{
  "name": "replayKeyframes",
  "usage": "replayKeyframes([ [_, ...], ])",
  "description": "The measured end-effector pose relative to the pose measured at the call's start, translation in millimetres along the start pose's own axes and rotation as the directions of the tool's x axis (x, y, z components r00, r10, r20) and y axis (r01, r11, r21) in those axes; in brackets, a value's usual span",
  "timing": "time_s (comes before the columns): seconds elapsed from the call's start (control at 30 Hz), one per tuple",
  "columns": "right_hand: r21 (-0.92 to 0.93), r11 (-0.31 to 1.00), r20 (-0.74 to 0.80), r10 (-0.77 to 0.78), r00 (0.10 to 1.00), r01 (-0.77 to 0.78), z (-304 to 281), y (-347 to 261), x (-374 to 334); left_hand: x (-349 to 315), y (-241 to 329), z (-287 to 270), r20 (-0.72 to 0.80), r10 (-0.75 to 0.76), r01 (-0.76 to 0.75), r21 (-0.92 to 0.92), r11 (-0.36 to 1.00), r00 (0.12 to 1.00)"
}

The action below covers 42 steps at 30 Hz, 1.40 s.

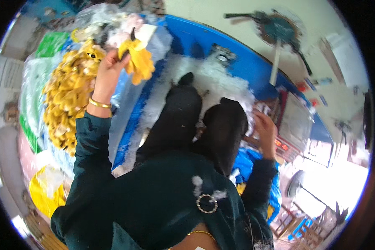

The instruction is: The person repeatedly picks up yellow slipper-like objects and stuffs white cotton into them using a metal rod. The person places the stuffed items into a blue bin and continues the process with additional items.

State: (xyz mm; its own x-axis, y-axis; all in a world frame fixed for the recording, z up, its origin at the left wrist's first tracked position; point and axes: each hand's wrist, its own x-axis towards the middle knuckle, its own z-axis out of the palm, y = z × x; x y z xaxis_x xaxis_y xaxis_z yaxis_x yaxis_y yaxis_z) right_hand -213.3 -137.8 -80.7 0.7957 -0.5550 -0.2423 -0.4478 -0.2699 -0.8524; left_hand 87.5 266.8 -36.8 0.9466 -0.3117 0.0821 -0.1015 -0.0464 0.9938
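Note:
My left hand [108,71] is raised at the upper left, thumb and fingers closed on a yellow plush piece [141,62]. The piece has a lobed edge and a dark tip, and looks limp. Just left of that hand lies a big heap of similar yellow plush pieces [64,106], some with black-and-white patches. My right hand [264,129] is at the right, beside my knee, its fingers loosely bent and apart. Nothing shows clearly in it. White fluffy stuffing [221,77] lies around my legs and close to the right hand's fingertips.
A blue panel [191,35] edges the stuffing at the far side. A scale with a red lit display [281,146] stands beside my right wrist. Clear plastic bags [33,89] surround the heap. A stand with dark arms [279,29] is beyond; a fan [296,183] stands lower right.

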Motion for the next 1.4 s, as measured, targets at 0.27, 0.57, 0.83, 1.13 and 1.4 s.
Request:
replayKeyframes([
  [0.27,0.566,0.824,0.607,-0.417,0.677,0.000,71,-107,45,-36,2,144,0.681,-0.014,0.337,-0.345,0.876,0.732],
  [0.57,0.333,0.935,0.646,-0.321,0.693,0.123,29,-87,26,-47,36,182,0.838,-0.280,0.563,-0.039,0.826,0.468],
  [0.83,-0.248,0.724,0.278,-0.583,0.763,0.643,2,-99,13,-39,37,216,0.877,-0.176,0.396,-0.019,0.918,0.448],
  [1.13,-0.477,0.679,-0.216,-0.706,0.675,0.558,-24,-89,45,8,61,262,0.735,0.442,-0.680,0.037,0.732,0.515],
  [1.4,-0.605,0.653,-0.344,-0.730,0.591,0.455,-22,-86,50,13,65,295,0.613,0.577,-0.842,0.379,0.384,0.539],
])
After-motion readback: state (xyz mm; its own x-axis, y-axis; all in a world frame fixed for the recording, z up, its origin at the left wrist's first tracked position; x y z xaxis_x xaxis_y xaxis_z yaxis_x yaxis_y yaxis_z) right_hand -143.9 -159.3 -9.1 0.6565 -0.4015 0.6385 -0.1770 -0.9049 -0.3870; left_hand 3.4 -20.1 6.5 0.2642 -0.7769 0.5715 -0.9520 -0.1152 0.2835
